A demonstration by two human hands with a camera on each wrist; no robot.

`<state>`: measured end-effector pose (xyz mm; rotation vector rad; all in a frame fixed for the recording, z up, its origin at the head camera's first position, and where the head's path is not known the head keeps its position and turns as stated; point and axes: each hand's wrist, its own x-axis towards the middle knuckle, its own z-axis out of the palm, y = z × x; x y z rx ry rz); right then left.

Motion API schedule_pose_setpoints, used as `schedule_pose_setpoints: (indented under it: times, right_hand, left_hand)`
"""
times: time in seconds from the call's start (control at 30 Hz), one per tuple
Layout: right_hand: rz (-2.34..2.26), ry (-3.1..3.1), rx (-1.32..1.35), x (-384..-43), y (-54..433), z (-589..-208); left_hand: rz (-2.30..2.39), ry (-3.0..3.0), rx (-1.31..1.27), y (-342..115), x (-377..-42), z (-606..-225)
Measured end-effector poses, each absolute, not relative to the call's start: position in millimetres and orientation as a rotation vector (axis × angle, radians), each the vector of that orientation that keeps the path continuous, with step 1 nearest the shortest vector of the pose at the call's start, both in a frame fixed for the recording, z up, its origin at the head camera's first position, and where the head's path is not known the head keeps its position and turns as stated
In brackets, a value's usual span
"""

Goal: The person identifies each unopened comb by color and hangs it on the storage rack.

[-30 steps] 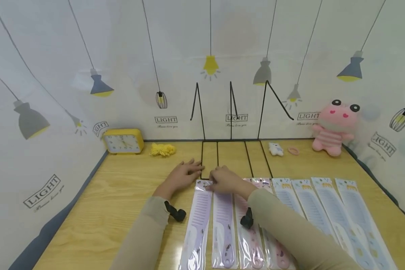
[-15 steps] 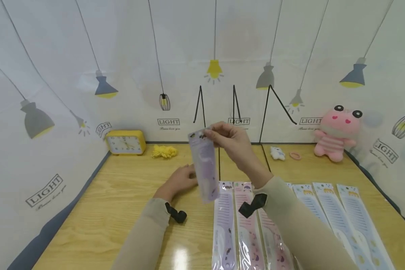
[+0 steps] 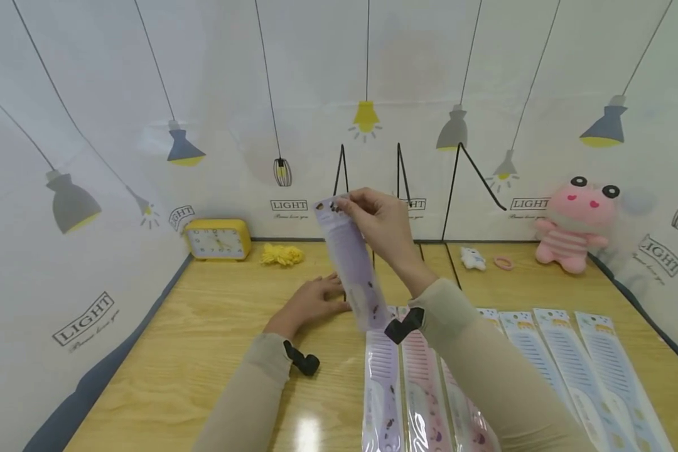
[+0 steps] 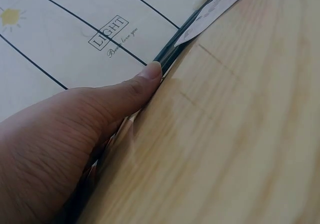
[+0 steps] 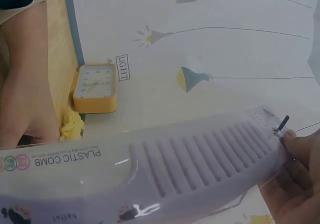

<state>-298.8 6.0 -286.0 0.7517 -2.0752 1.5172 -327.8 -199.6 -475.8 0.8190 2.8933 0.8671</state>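
Observation:
My right hand (image 3: 387,229) pinches the top of a purple comb in a clear package (image 3: 353,263), raised in front of a black wire rack (image 3: 452,194). Its handle end hangs down toward the table. In the right wrist view, the wide teeth of the packaged comb (image 5: 200,159) face the camera, and a black hook tip (image 5: 284,122) shows at the package's top, right by my thumb. My left hand (image 3: 311,304) rests palm down at the rack's lower left, fingers extended. In the left wrist view its thumb (image 4: 150,72) lies straight; the other fingers are hidden.
Packaged combs lie in a row at front right: one purple (image 3: 383,376), two pink (image 3: 420,389) and several blue (image 3: 596,370). Along the back stand a yellow clock (image 3: 217,240), yellow yarn (image 3: 282,254), a small white figure (image 3: 473,258), a pink ring (image 3: 503,262) and a pink plush toy (image 3: 576,226).
My right hand has taken the leftmost purple comb from the row and lifted it up to the rack. The left hand stays low at the rack's left side. The head view has shifted slightly.

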Motion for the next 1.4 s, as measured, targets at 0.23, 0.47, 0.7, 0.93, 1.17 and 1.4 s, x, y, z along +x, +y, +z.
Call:
schedule_pose_setpoints:
  times: [0.23, 0.47, 0.7, 0.93, 1.17, 1.4]
  right_hand:
    - [1.38, -2.072, 0.651, -320.0, -0.4, -281.9]
    - [1.287, -2.036, 0.6, -356.7, -6.5, -279.7]
    - [1.352, -2.079, 0.455, -382.3, -5.6, -283.0]
    - [1.378, -2.09, 0.425, -390.7, -6.3, -288.6]
    - [1.442, -2.13, 0.409, -388.8, -1.5, -298.6]
    - [1.534, -2.304, 0.415, -367.3, 23.1, -324.5]
  left_hand:
    - [0.865, 2.892, 0.758, -198.2, -327.1, -470.8]
    - [0.865, 2.879, 0.727, -195.0, -325.8, -473.7]
    - [0.897, 2.865, 0.768, -187.6, -323.0, -476.8]
    - [0.879, 2.869, 0.788, -187.6, -320.0, -480.3]
    - [0.886, 2.873, 0.783, -192.3, -320.2, -481.8]
    - [0.888, 2.883, 0.743, -197.3, -322.5, -475.7]
